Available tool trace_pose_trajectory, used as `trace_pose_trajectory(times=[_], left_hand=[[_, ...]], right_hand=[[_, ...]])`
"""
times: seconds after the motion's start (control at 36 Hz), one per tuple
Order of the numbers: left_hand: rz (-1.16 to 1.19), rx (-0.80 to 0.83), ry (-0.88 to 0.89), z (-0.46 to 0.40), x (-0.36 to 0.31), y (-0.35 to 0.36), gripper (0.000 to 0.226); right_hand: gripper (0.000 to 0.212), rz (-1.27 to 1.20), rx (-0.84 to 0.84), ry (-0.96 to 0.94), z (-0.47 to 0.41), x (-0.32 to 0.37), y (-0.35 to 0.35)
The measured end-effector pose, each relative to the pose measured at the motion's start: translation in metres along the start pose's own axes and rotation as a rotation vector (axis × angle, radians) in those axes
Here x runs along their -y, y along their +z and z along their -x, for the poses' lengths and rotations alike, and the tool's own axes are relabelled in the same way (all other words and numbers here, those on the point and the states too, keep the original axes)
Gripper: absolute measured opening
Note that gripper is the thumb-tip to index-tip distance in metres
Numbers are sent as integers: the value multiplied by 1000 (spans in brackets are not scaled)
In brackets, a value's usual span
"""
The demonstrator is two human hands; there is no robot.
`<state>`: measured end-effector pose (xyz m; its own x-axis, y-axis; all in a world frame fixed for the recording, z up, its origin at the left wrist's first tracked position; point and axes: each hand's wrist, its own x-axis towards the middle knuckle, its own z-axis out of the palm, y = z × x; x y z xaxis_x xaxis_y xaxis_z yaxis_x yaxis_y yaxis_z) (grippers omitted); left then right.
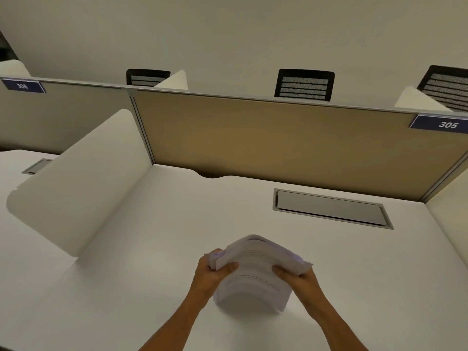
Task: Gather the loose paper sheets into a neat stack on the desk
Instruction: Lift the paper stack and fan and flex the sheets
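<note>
Both hands, left hand (211,271) & right hand (297,276), grip paper stack (255,272) upright on desk (126,287) (squaring step); next: tap edges, lay flat.

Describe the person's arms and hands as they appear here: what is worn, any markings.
Both forearms are bare to the bottom edge of the picture: no sleeves in view. The left hand and right hand wear no gloves. No watch, bracelet or ring shows on the parts in view, and no markings can be made out.

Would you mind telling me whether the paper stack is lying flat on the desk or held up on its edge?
On edge: both hands grip the paper stack upright, lower edge on the desk.
</note>
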<state>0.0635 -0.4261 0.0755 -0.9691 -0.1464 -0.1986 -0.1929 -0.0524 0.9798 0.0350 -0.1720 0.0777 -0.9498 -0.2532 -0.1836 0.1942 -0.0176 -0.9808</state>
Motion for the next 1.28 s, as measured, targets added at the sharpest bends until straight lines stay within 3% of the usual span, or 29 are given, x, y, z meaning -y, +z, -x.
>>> trace_pose_trajectory(times=[0.11,0.22,0.31,0.42,0.5,0.69,0.81,0.92,1.08,1.19,1.28], left_hand=[[26,-77,6,-1,-8,-5,48],[1,4,-37,2,-2,-8,45],[-31,-25,-38,4,2,-4,45],[2,-58,25,4,-3,4,26],[1,-79,49,6,-5,8,26],[-53,-97,-68,8,17,5,32],[-30,-157,-114,7,17,11,32],[-11,-207,-86,5,13,14,27],[-83,-14,-124,9,24,17,45],[-73,-91,-54,8,17,21,40],[-32,-158,10,6,11,23,36]], right_hand=[[55,-56,-34,-11,-3,4,-12],[54,-14,21,53,0,-6,-16],[53,19,-44,64,2,-8,-13],[45,17,-109,15,3,0,-9],[45,1,-85,-17,6,2,-7],[66,20,-40,67,11,-21,-7],[47,23,-82,52,9,-19,-4],[53,11,-86,30,6,-13,-4],[52,84,6,113,10,-21,0],[40,92,-75,93,9,-16,1],[43,42,-92,68,9,-11,-1]])
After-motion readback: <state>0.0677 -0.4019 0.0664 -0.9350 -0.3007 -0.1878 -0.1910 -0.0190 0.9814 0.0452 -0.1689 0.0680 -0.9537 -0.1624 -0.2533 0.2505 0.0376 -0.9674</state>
